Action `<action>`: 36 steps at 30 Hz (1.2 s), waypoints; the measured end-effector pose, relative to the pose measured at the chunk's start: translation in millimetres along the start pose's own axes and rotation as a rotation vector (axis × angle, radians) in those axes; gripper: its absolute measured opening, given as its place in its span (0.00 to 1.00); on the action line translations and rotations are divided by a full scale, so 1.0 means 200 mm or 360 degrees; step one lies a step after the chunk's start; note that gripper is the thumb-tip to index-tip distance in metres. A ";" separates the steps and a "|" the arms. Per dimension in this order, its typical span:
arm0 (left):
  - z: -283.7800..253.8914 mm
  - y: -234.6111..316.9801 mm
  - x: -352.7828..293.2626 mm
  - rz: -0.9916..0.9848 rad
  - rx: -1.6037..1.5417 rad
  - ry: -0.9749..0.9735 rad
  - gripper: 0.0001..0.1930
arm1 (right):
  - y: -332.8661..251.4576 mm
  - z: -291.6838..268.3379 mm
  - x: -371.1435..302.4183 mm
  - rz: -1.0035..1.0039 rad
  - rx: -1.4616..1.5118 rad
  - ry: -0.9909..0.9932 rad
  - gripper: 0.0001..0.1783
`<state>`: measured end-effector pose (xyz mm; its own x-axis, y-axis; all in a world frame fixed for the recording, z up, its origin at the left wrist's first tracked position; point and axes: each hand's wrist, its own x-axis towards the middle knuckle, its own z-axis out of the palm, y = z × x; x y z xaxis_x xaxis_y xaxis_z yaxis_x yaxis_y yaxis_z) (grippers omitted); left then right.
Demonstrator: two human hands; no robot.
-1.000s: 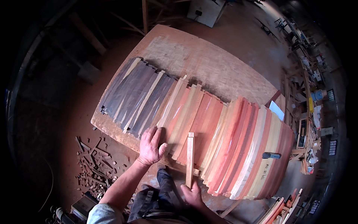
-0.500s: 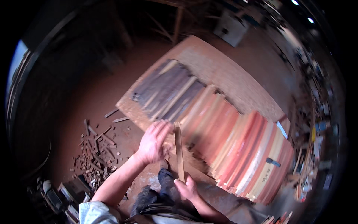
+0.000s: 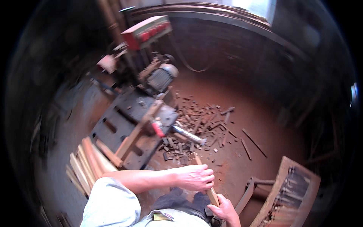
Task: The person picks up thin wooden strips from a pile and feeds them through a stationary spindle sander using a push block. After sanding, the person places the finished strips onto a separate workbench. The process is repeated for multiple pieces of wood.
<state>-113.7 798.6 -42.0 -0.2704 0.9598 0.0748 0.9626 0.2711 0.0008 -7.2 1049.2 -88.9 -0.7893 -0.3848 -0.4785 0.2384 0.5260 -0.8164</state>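
Note:
A narrow, light brown wooden strip [image 3: 213, 196] slants in front of my body, its far end pointing toward the scrap pile. My left hand [image 3: 193, 178] reaches across from the left, its fingers closed over the middle of the strip. The near end sits in the grip of my right hand [image 3: 225, 210], thumb along the wood. Ahead and to the left is a woodworking machine with a dark slotted metal table [image 3: 130, 126]; both hands are apart from it.
On the machine are a grey motor [image 3: 162, 78] and a wooden fence bar [image 3: 138, 130]. A control box [image 3: 147, 32] has red knobs. Long wooden strips [image 3: 89, 160] lie at the left. Offcuts [image 3: 204, 125] litter the floor. A board with strips [image 3: 289, 189] stands right.
My view has swung left, from the strip-covered board to the machine. The left hand, spread beside the strip's far end before, is now closed on it. The right hand keeps its hold.

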 end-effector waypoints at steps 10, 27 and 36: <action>-0.24 0.10 -1.64 -0.2376 0.0325 0.0738 0.16 | -0.65 0.12 0.64 -0.0518 -0.0378 0.0122 0.13; 0.33 -0.69 -1.70 -0.3221 -0.0593 0.0215 0.20 | -1.46 0.58 1.55 -0.0095 -0.0419 -0.0611 0.20; 0.49 -1.03 -1.49 -0.3303 -0.1014 0.0496 0.15 | -1.38 0.61 1.63 -0.0027 -0.0490 -0.0583 0.37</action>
<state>-234.4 464.3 -161.8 -0.6875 -0.6346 -0.3529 -0.7119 0.4934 0.4997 -261.3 687.1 -58.8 -0.5272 -0.6083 -0.5933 0.0047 0.6961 -0.7179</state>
